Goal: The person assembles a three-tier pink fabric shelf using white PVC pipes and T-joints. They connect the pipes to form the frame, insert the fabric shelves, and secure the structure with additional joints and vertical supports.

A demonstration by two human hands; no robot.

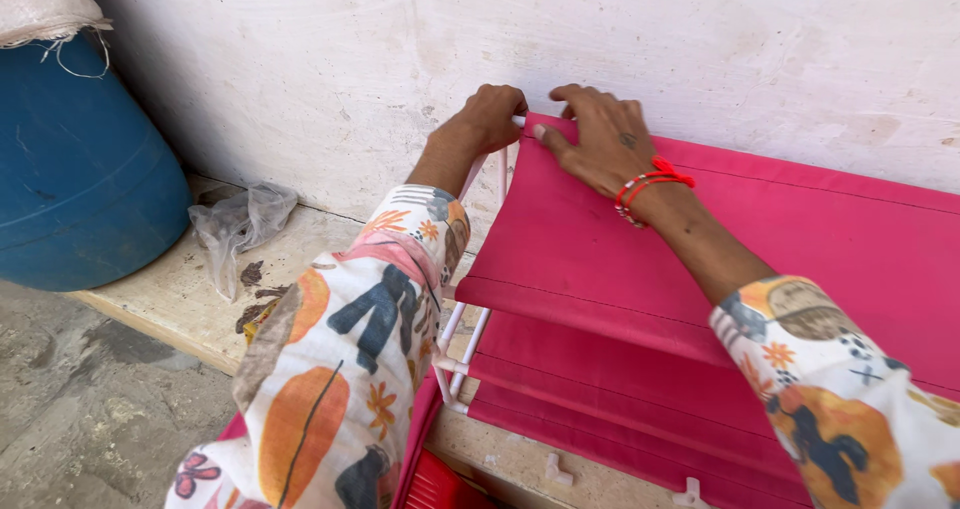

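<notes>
head view | left hand (490, 114) curled tight on the thin white tube (502, 174) at the rack's top corner; right hand (600, 139) flat, fingers spread, thumb pinching the taut pink fabric shelf (590, 249) edge against the rough white wall (400, 59) | smooth blue barrel (70, 179), crumpled clear plastic bag (240, 224) on the concrete ledge (180, 299)

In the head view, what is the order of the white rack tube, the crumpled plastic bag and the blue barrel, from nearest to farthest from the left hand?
1. White rack tube: at the left hand, under its fingers.
2. Crumpled plastic bag: lower left, on the ledge.
3. Blue barrel: far left, against the wall.
</notes>
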